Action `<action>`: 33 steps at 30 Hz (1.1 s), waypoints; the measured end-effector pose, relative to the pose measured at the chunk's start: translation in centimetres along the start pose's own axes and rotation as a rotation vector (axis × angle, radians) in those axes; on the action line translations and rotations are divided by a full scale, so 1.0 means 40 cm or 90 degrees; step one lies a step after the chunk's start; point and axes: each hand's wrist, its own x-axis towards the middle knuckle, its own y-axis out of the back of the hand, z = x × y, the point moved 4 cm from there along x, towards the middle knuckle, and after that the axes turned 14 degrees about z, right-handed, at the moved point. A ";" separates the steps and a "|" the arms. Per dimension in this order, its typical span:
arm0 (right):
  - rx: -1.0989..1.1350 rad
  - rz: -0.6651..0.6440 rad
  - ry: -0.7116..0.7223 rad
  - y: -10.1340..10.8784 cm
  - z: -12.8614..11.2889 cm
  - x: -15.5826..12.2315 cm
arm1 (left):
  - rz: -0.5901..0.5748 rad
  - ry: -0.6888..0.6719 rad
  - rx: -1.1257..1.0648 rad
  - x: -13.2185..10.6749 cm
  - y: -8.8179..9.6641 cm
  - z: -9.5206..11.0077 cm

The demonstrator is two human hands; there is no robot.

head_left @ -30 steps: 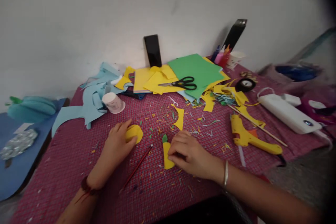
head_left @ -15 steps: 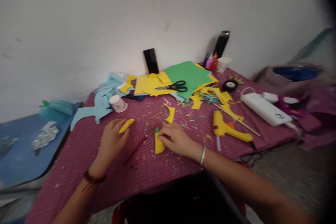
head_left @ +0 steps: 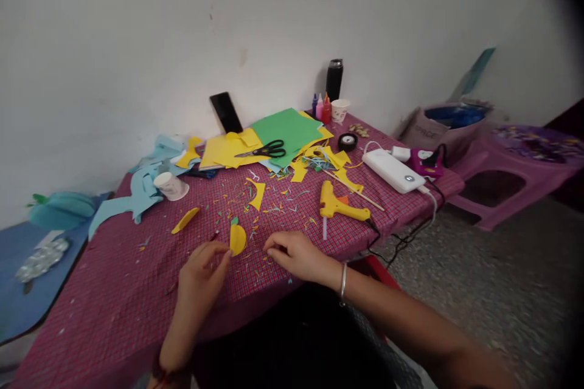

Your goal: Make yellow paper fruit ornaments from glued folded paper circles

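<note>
The fingertips of my left hand (head_left: 201,273) come together at the lower left edge of a yellow paper fruit (head_left: 238,239) with a small green leaf on top. The thumb and forefinger appear to pinch that edge. My right hand (head_left: 296,255) is just right of the fruit and apart from it, its fingers curled and thumb closed in; anything between them is too small to make out. A separate folded yellow paper piece (head_left: 185,220) lies on the cloth beyond my left hand. A thin dark red stick (head_left: 214,235) is partly hidden behind my left hand.
Scraps litter the checked tablecloth (head_left: 123,292). Behind are scissors (head_left: 264,149), green paper (head_left: 287,130), a phone (head_left: 225,112) and a paper cup (head_left: 170,185). To the right are a yellow glue gun (head_left: 340,203), a wooden stick (head_left: 360,193), black tape (head_left: 347,141) and a white power bank (head_left: 393,170).
My left hand has let go of the folded yellow piece, now on the cloth, and moved to the fruit. My right hand has come off the fruit. The view has turned right.
</note>
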 end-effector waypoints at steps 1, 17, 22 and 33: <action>-0.005 -0.007 -0.002 -0.002 0.000 -0.003 | 0.013 0.017 0.002 -0.007 0.000 0.001; -0.085 -0.046 0.097 -0.019 -0.009 -0.019 | 0.067 0.048 0.193 -0.011 -0.074 0.040; -0.068 -0.050 0.095 -0.020 -0.007 -0.018 | 0.157 0.203 0.010 0.005 -0.047 -0.004; 0.057 0.052 -0.036 -0.021 0.004 0.003 | 0.145 0.382 -0.339 0.054 -0.018 -0.055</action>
